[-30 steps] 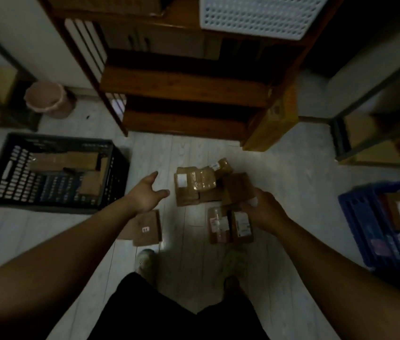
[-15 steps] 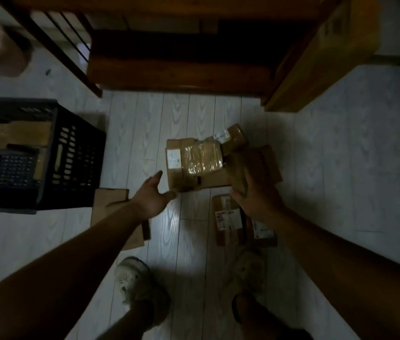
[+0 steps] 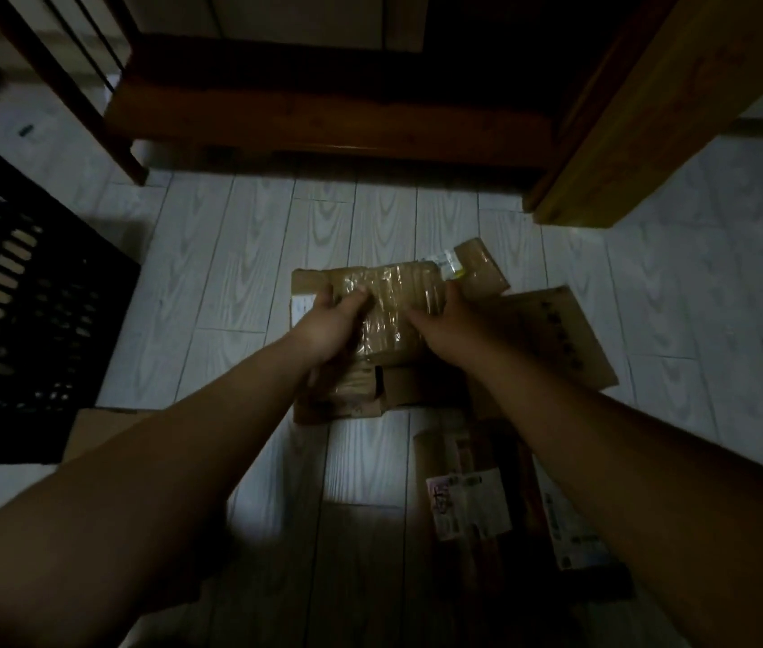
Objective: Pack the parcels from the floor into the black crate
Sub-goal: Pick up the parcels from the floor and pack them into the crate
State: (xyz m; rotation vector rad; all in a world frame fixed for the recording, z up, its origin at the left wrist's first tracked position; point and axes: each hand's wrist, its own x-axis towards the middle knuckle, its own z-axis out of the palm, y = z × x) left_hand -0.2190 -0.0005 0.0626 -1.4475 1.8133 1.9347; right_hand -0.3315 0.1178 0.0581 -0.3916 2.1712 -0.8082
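left hand (image 3: 330, 327), right hand (image 3: 452, 322) both grip taped parcel (image 3: 396, 297); black crate (image 3: 19, 320) at left, contents not discernible

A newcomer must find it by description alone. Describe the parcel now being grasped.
Start at the wooden shelf unit across the top; on the pale floor before it lies a pile of brown parcels. The tape-wrapped parcel tops that pile, between the left grip and right grip. Unlike its duller cardboard neighbours, it gleams with clear tape.
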